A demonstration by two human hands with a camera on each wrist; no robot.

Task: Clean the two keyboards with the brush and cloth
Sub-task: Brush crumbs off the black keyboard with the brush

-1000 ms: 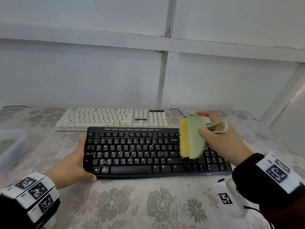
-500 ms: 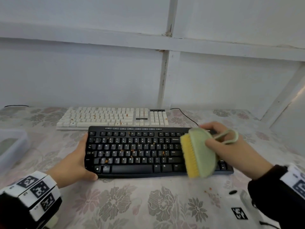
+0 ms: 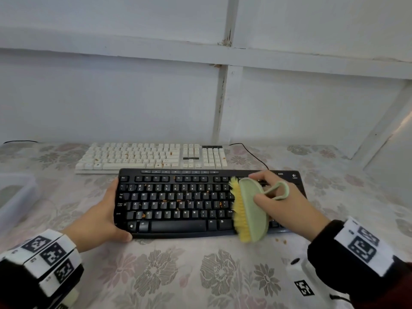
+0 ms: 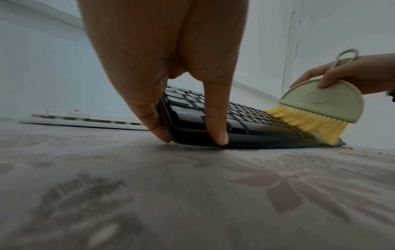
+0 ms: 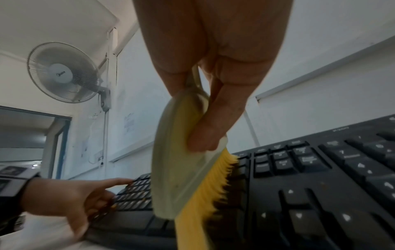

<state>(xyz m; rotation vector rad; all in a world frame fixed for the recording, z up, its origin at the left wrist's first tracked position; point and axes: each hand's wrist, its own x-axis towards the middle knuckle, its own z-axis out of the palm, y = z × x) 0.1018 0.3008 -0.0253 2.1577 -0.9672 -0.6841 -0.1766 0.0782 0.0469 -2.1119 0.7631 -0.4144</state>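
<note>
Flowery cloth is covering the table (image 3: 200, 275), and the black keyboard (image 3: 178, 204) is lying long-ways, left to right, in front of me. I am gripping its left end with my left hand (image 3: 100, 221). I am pinching the brush (image 3: 252, 210) in my right hand (image 3: 287, 208), bristles down on the keys right of the letters. Crumbs (image 3: 165, 200) are sitting to the left of the brush, so I think my right hand is nearer for sweeping them.

surface: table under a pale cloth with printed flowers (image 3: 169, 270) | near middle: black plastic keyboard (image 3: 178, 226), flat on the cloth | just behind it: white keyboard (image 3: 133, 156), with a black cable | far left edge: clear plastic box (image 3: 15, 197) | front right of the black keyboard: small orange crumbs (image 3: 281, 240)
</note>
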